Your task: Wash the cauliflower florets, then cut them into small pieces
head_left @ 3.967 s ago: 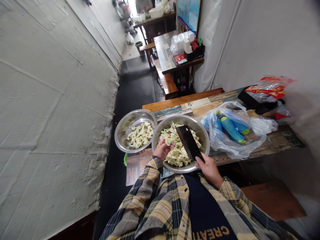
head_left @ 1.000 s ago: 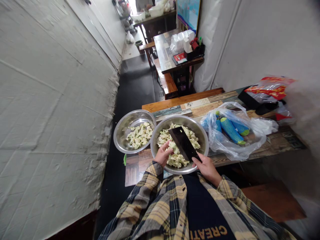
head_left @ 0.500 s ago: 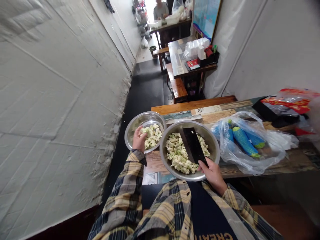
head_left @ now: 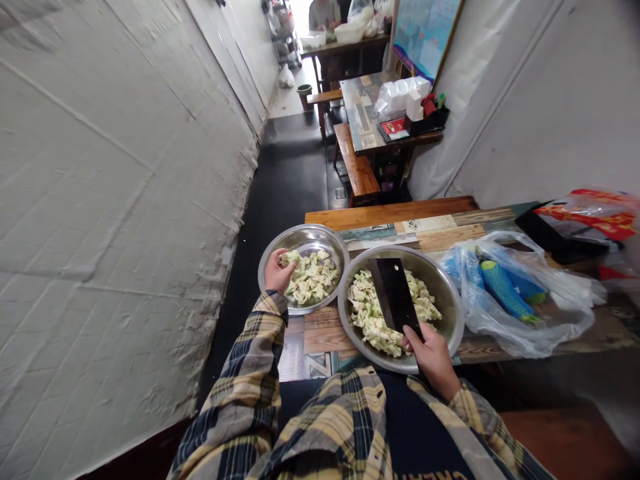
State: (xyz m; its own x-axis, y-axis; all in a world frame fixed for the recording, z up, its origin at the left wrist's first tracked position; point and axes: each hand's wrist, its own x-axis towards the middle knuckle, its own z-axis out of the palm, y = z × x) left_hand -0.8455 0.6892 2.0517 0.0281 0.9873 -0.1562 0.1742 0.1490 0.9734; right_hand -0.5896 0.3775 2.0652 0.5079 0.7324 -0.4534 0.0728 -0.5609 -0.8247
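Note:
Two steel bowls of cut cauliflower sit side by side on the wooden table [head_left: 325, 337]. My left hand [head_left: 278, 272] reaches into the smaller left bowl [head_left: 280, 243], its fingers curled over the florets [head_left: 313, 279] there; whether it grips one is unclear. My right hand [head_left: 433, 357] is closed on the handle of a dark cleaver [head_left: 393, 293], whose blade lies flat over the cauliflower pieces [head_left: 373, 317] in the larger right bowl [head_left: 445, 293].
A clear plastic bag [head_left: 520, 313] holding blue netted items lies right of the bowls. Red-printed packets [head_left: 595, 210] rest by the right wall. A bench [head_left: 390, 212] runs behind the table. Further tables [head_left: 367, 127] line the dark aisle; a person sits far back.
My left hand left the large bowl and went over to the small left bowl. The cleaver stays over the large bowl. The view shifted up and left.

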